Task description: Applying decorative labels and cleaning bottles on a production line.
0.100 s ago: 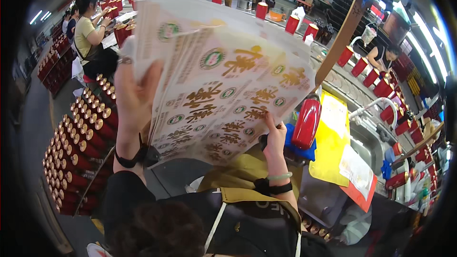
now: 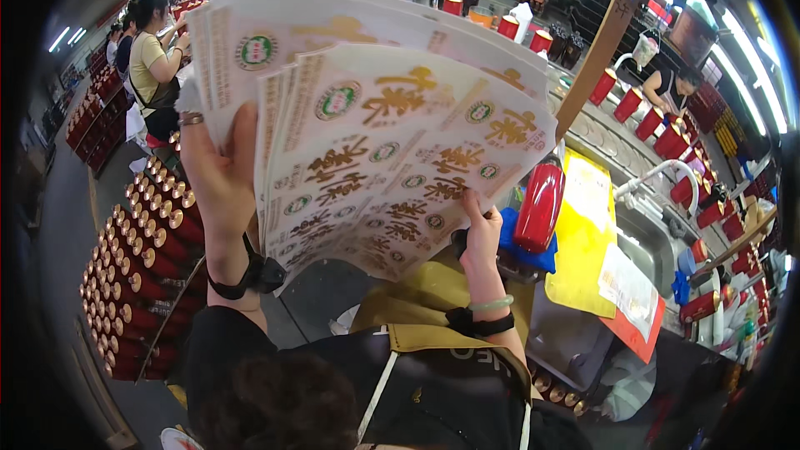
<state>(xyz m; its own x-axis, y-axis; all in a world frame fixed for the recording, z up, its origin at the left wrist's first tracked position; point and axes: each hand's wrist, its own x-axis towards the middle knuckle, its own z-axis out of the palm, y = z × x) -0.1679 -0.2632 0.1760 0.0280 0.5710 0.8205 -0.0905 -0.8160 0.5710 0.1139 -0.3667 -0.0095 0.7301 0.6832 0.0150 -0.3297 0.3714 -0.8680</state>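
A stack of thin whitish printed sheets (image 2: 379, 168), patterned with gold characters and green oval emblems, is held up in front of me, bowed and fanned in layers. My left hand (image 2: 218, 158) grips its left edge, thumb on the near face and several sheets splayed behind. My right hand (image 2: 482, 229) pinches the lower right edge, thumb in front; its other fingers are mostly hidden. Just right of that hand, a glossy red bottle (image 2: 540, 208) lies on a blue cloth (image 2: 517, 252).
Many red bottles with gold tops (image 2: 137, 258) stand packed at left. At right are a yellow sheet (image 2: 575, 275), a white printed paper (image 2: 627, 287), a sink (image 2: 654, 254) and a wooden post (image 2: 587, 83). Co-workers (image 2: 154, 58) sit along benches, with rows of red bottles beyond.
My left hand has moved left, drawing the rear sheets outward so the stack fans wider. My right hand keeps its pinch in nearly the same place.
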